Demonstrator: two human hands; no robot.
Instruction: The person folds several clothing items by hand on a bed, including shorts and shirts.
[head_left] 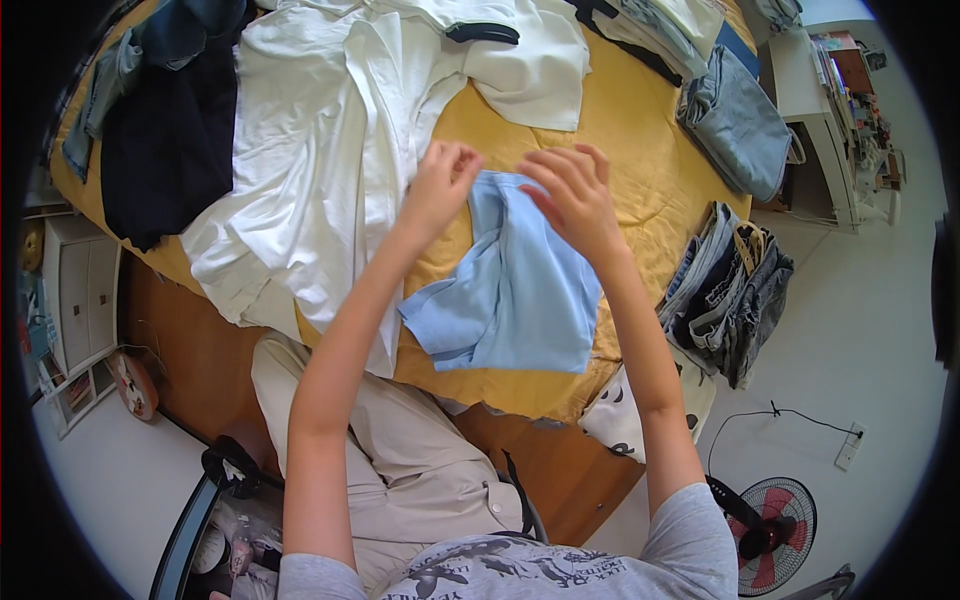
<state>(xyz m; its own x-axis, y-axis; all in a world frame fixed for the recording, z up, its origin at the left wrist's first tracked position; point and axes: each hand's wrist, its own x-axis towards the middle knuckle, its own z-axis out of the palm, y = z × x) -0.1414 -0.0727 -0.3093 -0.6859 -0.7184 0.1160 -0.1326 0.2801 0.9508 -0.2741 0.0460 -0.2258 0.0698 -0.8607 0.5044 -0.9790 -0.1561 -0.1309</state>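
Observation:
A light blue short-sleeved garment [530, 290], partly folded, lies in front of me on the yellow bed cover [640, 170]. My left hand [445, 185] is just off its upper left corner, fingers loosely curled and no cloth visible in them. Over its upper right edge hovers my right hand [575, 200], open with the fingers apart and bent. Whether the right fingertips touch the cloth cannot be told. To the left, a large heap of white clothing [310, 130] is spread out, reaching close to my left forearm.
Dark clothing [170, 150] lies at the far left. Folded jeans [735, 120] sit at the back right, and a stack of folded denim [730, 290] is by the bed's right edge. A spotted white cloth [620, 415] is beside my right forearm. A fan [770, 530] stands lower right.

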